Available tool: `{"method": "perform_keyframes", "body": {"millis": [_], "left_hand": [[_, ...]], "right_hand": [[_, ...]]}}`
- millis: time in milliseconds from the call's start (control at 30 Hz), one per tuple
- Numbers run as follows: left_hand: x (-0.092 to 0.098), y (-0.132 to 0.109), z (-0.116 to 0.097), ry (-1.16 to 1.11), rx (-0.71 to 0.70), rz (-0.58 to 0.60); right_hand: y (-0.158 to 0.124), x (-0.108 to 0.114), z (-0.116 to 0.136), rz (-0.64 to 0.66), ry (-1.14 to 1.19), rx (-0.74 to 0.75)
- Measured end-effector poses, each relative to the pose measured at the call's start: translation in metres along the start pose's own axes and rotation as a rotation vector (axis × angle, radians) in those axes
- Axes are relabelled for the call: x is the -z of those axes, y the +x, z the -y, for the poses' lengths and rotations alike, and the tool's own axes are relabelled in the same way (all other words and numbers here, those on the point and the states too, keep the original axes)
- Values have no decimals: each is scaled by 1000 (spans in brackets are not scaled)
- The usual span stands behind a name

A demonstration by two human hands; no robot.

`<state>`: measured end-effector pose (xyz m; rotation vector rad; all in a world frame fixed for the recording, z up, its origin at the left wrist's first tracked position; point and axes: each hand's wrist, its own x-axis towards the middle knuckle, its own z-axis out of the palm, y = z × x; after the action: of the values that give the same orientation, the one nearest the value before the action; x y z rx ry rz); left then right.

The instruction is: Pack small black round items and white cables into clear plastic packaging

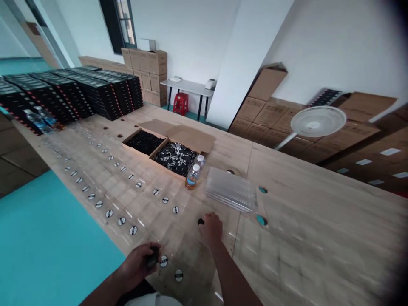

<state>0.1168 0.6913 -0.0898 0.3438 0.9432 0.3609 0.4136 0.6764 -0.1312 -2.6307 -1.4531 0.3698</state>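
Head view showed the person's left hand (135, 265) curled around a small dark round object (153, 257), fingers and thumb closed on it, with the object's edge showing at about 2 o'clock from the palm. The right hand (212, 229) was half-closed, knuckles up, above a pale wooden table (296, 238); nothing showed in it, though its fingertips were hidden. A black disc (200, 222) lay just beside that hand at 9 o'clock. A round black-and-white label (163, 261) sat just beside the left hand at 3 o'clock, one of many in rows running toward 11 o'clock. A stack of clear plastic sheets (231, 189) lay near the right hand at 1 o'clock. Two water bottles (193, 174) stood farther off at 12 o'clock, against a cardboard box (191, 138) holding black floral fabric (175, 159). Stacked black boxes (70, 91) stood far off at 11 o'clock.
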Motion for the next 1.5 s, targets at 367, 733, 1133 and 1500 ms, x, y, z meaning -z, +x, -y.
{"method": "perform_keyframes", "body": {"millis": [367, 733, 1133, 1500], "left_hand": [[-21, 23, -10, 200, 22, 96], [-80, 64, 1, 687, -93, 127], [-79, 62, 22, 407, 41, 238], [-65, 61, 27, 563, 36, 157]], "right_hand": [[-18, 6, -4, -59, 250, -104], [-101, 1, 25, 140, 856, -163], [-72, 7, -42, -94, 590, -404], [-99, -3, -25, 71, 724, -287]]}}
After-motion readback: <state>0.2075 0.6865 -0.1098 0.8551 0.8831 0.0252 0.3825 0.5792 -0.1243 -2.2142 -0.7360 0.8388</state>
